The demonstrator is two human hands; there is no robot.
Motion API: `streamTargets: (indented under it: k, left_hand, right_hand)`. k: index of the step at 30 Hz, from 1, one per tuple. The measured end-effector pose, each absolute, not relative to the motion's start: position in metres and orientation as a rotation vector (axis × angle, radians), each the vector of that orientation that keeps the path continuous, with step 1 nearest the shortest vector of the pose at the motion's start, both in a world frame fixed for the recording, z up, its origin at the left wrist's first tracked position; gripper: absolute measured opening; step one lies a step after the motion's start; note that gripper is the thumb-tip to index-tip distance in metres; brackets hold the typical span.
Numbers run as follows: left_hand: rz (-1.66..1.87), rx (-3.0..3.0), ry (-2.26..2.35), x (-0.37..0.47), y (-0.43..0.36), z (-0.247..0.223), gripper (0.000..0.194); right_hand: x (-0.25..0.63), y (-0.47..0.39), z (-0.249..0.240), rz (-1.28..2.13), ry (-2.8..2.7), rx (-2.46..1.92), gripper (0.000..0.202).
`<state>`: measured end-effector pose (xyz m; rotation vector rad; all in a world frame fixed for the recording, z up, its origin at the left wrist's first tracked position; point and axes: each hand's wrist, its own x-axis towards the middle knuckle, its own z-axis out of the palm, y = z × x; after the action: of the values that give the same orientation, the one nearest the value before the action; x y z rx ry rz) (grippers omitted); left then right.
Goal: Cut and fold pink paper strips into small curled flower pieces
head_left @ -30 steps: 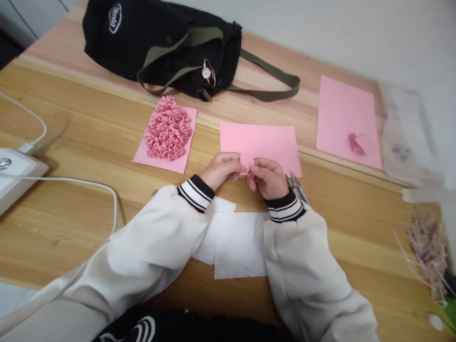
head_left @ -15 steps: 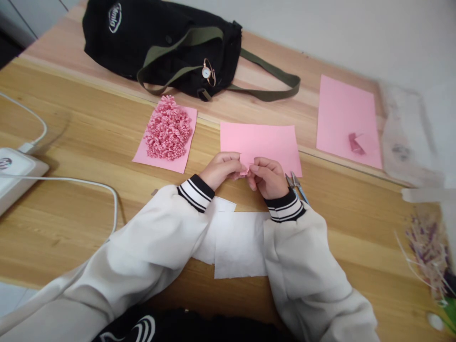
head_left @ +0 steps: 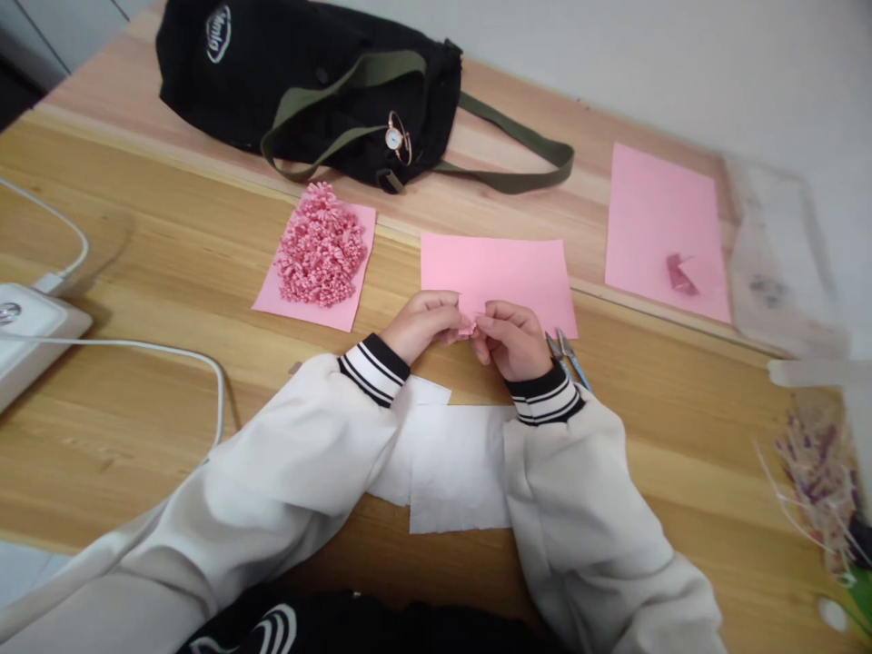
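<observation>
My left hand (head_left: pixel 425 325) and my right hand (head_left: pixel 512 336) meet over the near edge of a pink sheet (head_left: pixel 497 270). Between their pinched fingertips is a small pink paper piece (head_left: pixel 467 329); its exact shape is largely hidden. A pair of snips (head_left: pixel 567 354) lies beside my right wrist, partly under the cuff. To the left, a heap of pink curled paper bits (head_left: pixel 322 250) rests on another pink sheet (head_left: pixel 333 314). White paper sheets (head_left: pixel 460 472) lie between my forearms.
A black bag (head_left: pixel 306 82) with green straps lies at the back, a watch (head_left: pixel 394 138) on it. Back right is a pink sheet (head_left: pixel 664 218) with a small folded piece. A white power box (head_left: pixel 41 327) and cables sit left; dried stems (head_left: pixel 817 463) stand right.
</observation>
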<state>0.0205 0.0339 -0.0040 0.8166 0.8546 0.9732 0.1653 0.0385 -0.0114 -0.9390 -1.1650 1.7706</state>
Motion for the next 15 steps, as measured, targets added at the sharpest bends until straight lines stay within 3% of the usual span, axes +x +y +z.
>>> streamTargets:
  k: [15]
  left_hand:
    - [0.974, 0.791, 0.852, 0.0206, 0.0332, -0.0033, 0.012]
  right_hand:
    - [0.1644, 0.0394, -0.0052, 1.822, -1.103, -0.902, 0.02]
